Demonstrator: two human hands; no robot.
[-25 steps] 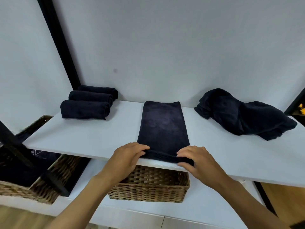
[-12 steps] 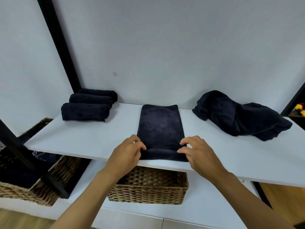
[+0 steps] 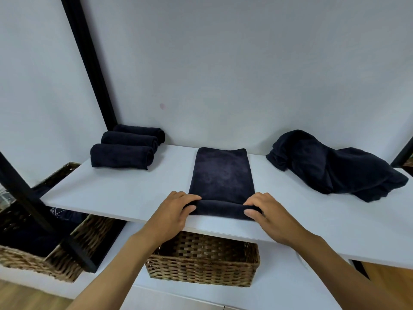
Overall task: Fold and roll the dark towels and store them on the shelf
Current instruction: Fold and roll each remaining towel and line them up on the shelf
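Observation:
A dark towel (image 3: 221, 175), folded into a long strip, lies flat in the middle of the white shelf (image 3: 125, 195). Its near end is turned up into a short roll. My left hand (image 3: 173, 214) grips the roll's left end, and my right hand (image 3: 267, 214) grips its right end, fingers curled over the top. Three rolled dark towels (image 3: 121, 156) sit side by side at the shelf's back left. A loose heap of dark towels (image 3: 335, 168) lies at the back right.
A wicker basket (image 3: 202, 260) stands on the lower shelf right under my hands. Another wicker basket (image 3: 29, 247) with dark cloth in it sits lower left. Black frame posts (image 3: 89, 63) slant up at the left. A wall closes the shelf's back.
Both hands have rolled the towel's near end away from me, so the roll is thicker and the flat strip shorter. The roll now sits farther in from the shelf's front edge.

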